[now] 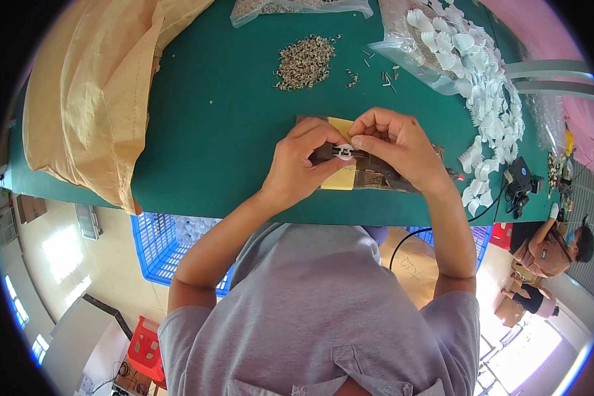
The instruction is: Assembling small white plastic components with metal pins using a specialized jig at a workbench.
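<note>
Between the thumb and fingers of my left hand [297,162] is a small white plastic piece [344,152] with a dark middle. My right hand [397,145] is closed in a pinch just to the right of that piece; whatever its fingertips hold is too small to make out. Both hands are over a dark brown block [393,181] wrapped with a yellow band [338,179], near the front edge of the green table [224,132]. Beyond my hands lie a heap of small metal springs [303,63] and a few loose metal pins [388,78].
White scalloped plastic pieces [488,109] spill from a clear bag [409,49] on the right. A large brown paper bag [89,99] covers the left end. A black device [520,177] with a cable sits far right. Blue baskets [155,247] stand below. Two people [541,251] are at right.
</note>
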A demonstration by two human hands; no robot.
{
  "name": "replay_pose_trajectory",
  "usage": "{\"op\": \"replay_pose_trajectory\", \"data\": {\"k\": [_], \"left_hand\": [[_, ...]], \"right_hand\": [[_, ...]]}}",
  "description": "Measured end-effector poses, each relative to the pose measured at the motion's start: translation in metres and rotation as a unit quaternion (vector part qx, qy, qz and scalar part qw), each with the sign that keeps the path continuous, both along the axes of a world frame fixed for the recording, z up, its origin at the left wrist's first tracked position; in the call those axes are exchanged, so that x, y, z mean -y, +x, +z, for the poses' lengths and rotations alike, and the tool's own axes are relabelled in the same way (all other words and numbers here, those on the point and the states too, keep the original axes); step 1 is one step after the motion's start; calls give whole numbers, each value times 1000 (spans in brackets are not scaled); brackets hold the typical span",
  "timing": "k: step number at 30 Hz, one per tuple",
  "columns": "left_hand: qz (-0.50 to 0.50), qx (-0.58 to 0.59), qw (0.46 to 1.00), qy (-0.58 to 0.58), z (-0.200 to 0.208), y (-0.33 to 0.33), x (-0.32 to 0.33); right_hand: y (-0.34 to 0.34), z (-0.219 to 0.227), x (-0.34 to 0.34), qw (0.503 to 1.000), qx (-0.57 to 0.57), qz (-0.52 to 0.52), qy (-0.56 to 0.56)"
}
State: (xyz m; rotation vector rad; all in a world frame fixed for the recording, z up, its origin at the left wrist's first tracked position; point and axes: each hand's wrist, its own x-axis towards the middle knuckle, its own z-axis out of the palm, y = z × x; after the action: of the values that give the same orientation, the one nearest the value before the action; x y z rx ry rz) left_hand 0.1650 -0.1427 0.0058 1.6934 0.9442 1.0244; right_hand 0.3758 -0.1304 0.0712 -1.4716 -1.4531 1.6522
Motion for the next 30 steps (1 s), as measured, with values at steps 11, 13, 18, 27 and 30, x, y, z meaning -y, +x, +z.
{"op": "replay_pose_trajectory", "data": {"k": [11, 13, 18, 27, 30], "left_hand": [[1, -7, 1000, -1, 1, 1, 0], [-5, -4, 1000, 10, -1, -1, -1], [-7, -2, 1000, 14, -1, 0, -1], [-9, -2, 1000, 25, 0, 0, 0], [-7, 6, 1000, 10, 1, 1, -1]], "right_hand": [[66, -16, -3, 924, 296, -114, 211], [67, -22, -2, 927, 297, -107, 203], [55, -24, -16, 909, 338, -88, 230], [61, -35, -69, 863, 466, -4, 194], [58, -34, -58, 844, 474, 18, 249]]}}
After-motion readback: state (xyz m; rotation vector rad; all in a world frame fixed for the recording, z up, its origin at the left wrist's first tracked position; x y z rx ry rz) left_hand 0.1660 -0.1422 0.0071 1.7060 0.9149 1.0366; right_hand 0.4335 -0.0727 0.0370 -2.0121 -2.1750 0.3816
